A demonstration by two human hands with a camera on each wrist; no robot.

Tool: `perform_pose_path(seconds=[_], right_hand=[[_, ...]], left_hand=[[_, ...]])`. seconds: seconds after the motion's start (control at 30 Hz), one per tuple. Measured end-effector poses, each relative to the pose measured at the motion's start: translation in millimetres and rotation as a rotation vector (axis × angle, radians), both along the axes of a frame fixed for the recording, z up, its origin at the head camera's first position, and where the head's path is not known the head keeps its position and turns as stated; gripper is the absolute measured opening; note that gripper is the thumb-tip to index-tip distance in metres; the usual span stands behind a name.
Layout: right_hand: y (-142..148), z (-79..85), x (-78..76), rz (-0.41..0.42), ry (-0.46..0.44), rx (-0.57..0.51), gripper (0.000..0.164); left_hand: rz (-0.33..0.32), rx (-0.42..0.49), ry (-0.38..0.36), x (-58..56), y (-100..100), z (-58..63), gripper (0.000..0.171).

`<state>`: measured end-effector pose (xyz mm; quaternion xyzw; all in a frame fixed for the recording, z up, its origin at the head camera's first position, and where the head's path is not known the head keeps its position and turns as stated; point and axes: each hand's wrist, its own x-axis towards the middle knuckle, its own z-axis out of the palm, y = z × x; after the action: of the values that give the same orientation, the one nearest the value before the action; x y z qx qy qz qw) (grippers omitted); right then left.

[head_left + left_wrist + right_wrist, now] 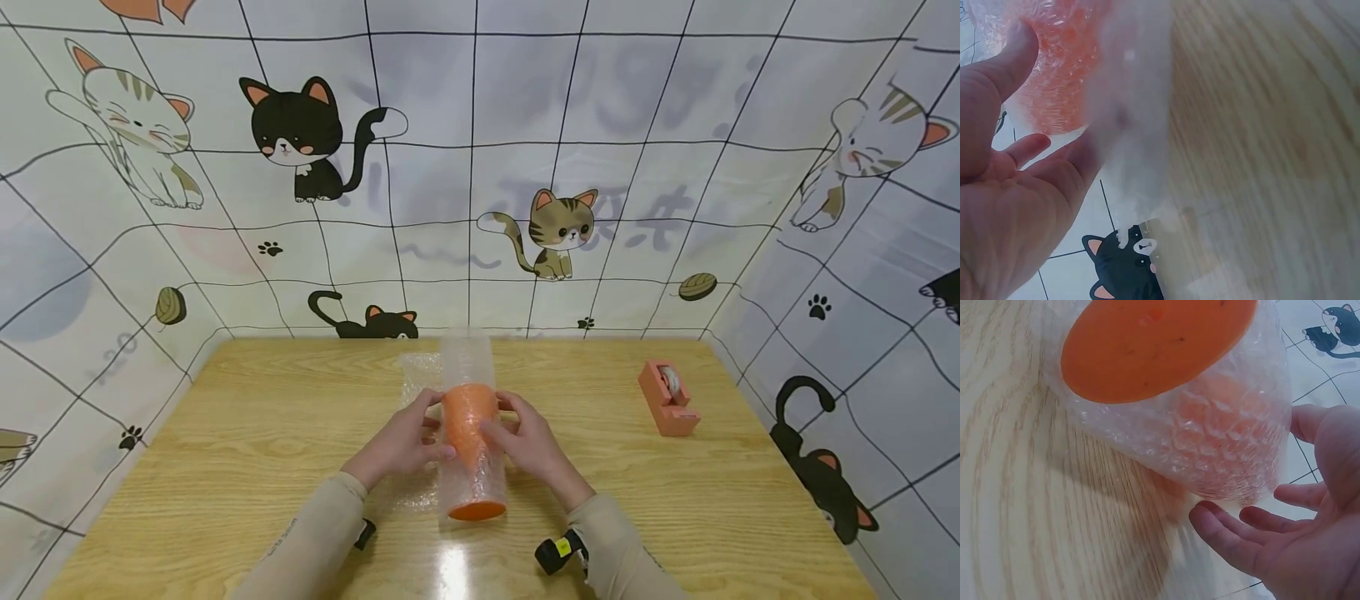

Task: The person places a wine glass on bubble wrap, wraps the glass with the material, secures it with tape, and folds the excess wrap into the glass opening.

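An orange cylinder [470, 421], rolled in clear bubble wrap [1222, 444], lies on the table between both hands. Its flat, round orange end [1154, 347] faces the person, and the wrap extends past its far end. My left hand [408, 437] holds the left side, thumb on the near face and fingers round the far side. On the right, my right hand [528, 437] holds it with the thumb on top and fingers along the side. A loose flap of bubble wrap [420, 371] spreads flat to the left, partly under the left hand.
A pink tape dispenser [667, 400] with a roll of tape stands at the right of the wooden table [285, 417]. Cat-patterned cloth [427, 183] hangs round the back and sides. Black straps [558, 552] show at the wrists.
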<state>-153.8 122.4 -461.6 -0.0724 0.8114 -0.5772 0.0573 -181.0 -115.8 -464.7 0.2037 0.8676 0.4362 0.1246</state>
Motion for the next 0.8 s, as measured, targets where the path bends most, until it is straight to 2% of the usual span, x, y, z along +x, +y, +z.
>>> perform_pose_path(seconds=[0.17, 0.43, 0.8], right_hand=[[-0.5, -2.3, -1.7, -0.008, 0.001, 0.055, 0.057], [-0.1, -3.1, -2.9, -0.013, 0.000, 0.087, 0.059], [6.1, -0.6, -2.1, -0.032, -0.004, 0.073, 0.061]], left_hand=[[0.014, -0.018, -0.011, -0.9, -0.5, 2.7, 0.072], [0.041, -0.060, 0.024, 0.2, 0.9, 2.8, 0.075], [-0.001, -0.038, 0.012, 3.5, 9.1, 1.4, 0.073]])
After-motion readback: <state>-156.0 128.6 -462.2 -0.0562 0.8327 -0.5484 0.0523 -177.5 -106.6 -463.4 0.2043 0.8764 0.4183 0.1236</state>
